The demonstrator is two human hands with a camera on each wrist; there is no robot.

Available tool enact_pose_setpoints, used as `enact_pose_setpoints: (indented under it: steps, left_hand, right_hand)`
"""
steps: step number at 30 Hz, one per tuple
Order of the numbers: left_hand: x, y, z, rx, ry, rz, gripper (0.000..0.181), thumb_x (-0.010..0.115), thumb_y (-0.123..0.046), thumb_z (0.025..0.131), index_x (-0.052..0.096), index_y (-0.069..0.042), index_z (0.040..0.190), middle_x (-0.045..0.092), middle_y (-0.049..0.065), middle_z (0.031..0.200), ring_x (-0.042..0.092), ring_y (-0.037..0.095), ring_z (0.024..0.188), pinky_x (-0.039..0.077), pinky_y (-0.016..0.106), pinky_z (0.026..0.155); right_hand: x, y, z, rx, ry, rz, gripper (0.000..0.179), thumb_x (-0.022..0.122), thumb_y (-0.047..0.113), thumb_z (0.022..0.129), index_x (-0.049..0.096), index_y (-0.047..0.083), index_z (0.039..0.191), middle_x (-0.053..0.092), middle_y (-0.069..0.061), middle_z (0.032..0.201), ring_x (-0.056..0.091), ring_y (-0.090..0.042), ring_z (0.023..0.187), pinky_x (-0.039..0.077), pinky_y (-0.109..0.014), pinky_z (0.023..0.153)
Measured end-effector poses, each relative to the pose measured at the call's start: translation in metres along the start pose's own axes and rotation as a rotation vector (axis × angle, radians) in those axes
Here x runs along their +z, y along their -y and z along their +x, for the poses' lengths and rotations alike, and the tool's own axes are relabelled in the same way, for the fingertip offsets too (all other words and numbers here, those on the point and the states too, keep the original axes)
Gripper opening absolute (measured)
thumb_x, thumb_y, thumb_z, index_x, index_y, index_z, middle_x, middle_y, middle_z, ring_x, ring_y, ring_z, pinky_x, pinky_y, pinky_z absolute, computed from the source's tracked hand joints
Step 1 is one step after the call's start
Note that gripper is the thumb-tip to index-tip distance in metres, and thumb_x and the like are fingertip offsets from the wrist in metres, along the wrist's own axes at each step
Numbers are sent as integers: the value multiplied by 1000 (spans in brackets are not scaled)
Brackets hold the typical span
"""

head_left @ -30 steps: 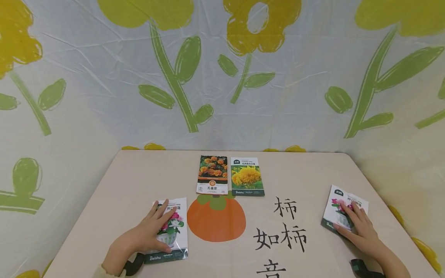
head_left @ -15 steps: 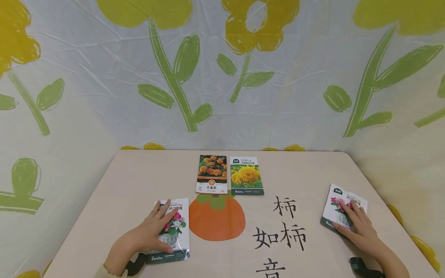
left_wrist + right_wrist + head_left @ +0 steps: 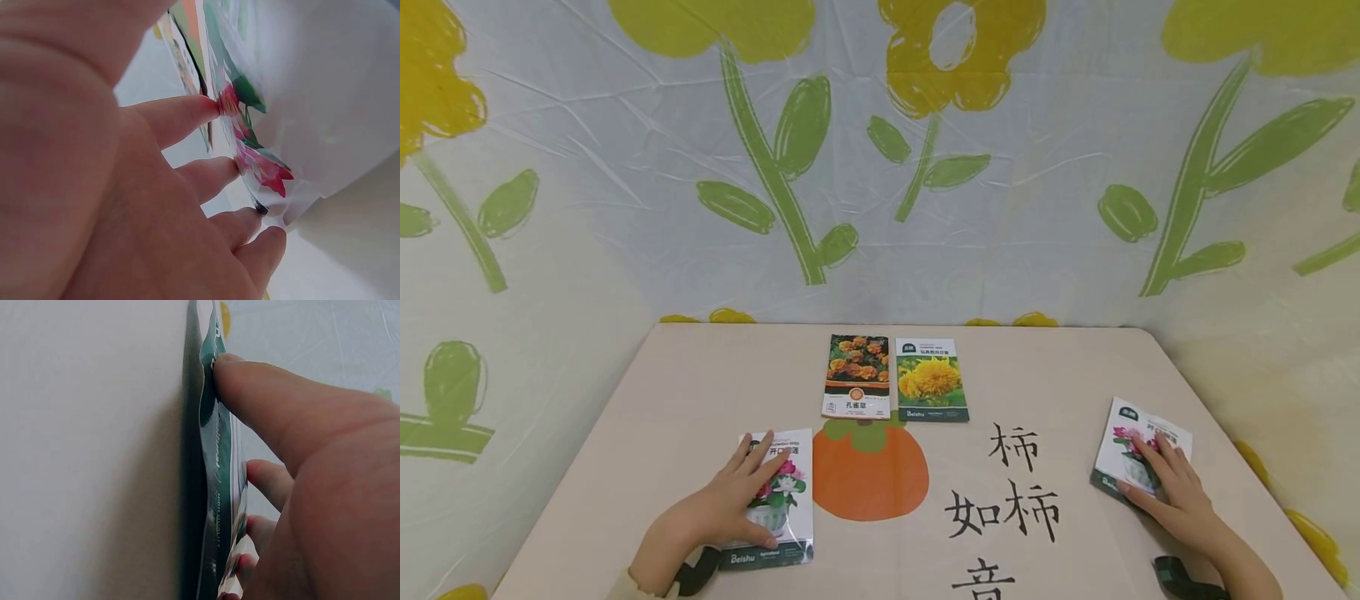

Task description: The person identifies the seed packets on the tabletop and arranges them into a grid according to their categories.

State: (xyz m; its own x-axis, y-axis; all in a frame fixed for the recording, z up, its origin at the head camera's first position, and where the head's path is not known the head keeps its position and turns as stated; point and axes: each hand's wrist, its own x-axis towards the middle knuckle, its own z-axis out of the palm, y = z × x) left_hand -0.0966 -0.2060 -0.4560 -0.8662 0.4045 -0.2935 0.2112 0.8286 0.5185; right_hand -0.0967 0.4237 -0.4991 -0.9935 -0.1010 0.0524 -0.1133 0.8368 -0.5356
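My left hand (image 3: pixel 718 504) rests on a seed packet (image 3: pixel 793 517) with pink and white flowers in a striped pot, lying at the left of the table. In the left wrist view its fingertips touch the packet's printed face, fingers spread. At the right, my right hand (image 3: pixel 1180 500) presses on a second packet (image 3: pixel 1122 425) of the same design, which lies slanted. The right wrist view shows that thumb (image 3: pixel 256 384) and the fingertips on the front of the packet (image 3: pixel 219 481). Part of each packet's print is hidden under the hand.
Two more seed packets, one with orange flowers (image 3: pixel 857 367) and one with a yellow flower (image 3: pixel 932 379), lie side by side towards the back. The table (image 3: pixel 730 367) carries a printed orange persimmon (image 3: pixel 871 483) and black characters. A flower-patterned cloth (image 3: pixel 1037 208) hangs behind.
The left hand and its packet have slid slightly to the right, over the edge of the printed persimmon. The right hand and its packet have stayed in place.
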Motion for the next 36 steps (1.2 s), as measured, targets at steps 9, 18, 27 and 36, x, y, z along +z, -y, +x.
enact_pose_setpoints:
  steps: [9,18,27,36]
  left_hand:
    - [0,-5,2,-5,6,0,112,89,-50,62,34,-21,156,7,10,166,-6,44,149,26,72,105]
    - [0,-7,3,2,7,4,112,89,-49,62,35,-21,156,8,10,166,-4,44,149,28,72,104]
    - [-1,-8,4,33,10,3,112,89,-49,63,34,-19,156,8,13,166,-4,46,149,27,73,104]
    - [0,-10,6,53,15,12,112,88,-51,64,34,-17,155,8,14,166,-3,47,148,24,74,104]
  right_hand:
    - [0,-1,0,0,-2,3,74,60,28,97,22,0,154,-2,-39,156,-11,-64,137,-6,-85,95]
    - [-1,1,-1,-4,-4,5,75,60,28,97,21,1,154,-2,-39,156,-11,-65,137,-6,-85,95]
    - [-2,3,-1,0,0,5,74,61,28,96,23,0,153,-1,-39,156,-10,-65,137,-5,-85,95]
    - [-2,2,-1,7,4,-1,74,59,30,97,23,0,153,-2,-39,156,-11,-65,137,-5,-85,96]
